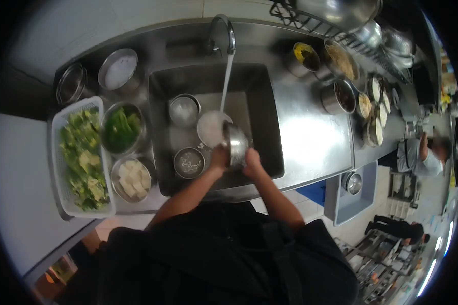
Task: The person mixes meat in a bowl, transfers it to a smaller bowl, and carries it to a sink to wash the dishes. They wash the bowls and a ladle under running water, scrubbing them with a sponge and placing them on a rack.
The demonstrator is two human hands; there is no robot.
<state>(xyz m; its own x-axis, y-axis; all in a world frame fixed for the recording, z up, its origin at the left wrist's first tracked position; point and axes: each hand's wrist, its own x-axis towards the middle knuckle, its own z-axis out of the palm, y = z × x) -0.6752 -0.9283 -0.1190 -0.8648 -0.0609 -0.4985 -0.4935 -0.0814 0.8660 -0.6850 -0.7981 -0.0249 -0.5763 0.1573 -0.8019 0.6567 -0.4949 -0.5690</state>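
Observation:
Over the right part of the sink (267,101), a metal bowl (235,145) is tilted between my two hands. My left hand (219,158) grips its left side and my right hand (252,161) its right side; both are somewhat blurred. Just beyond the bowl, water from the tap (231,38) runs into a round container (211,127) filled with whitish, cloudy contents. Two more metal containers are in the sink: one with clear water (184,110) at the back left, and one with small pale bits (189,162) at the front left.
On the left counter are a white basket (56,152) of chopped greens, a bowl of green peppers (121,128), a bowl of white cubes (134,179) and a pot of white liquid (118,69). Several filled containers line the right counter. A grey bin (333,203) stands below; two people are farther off.

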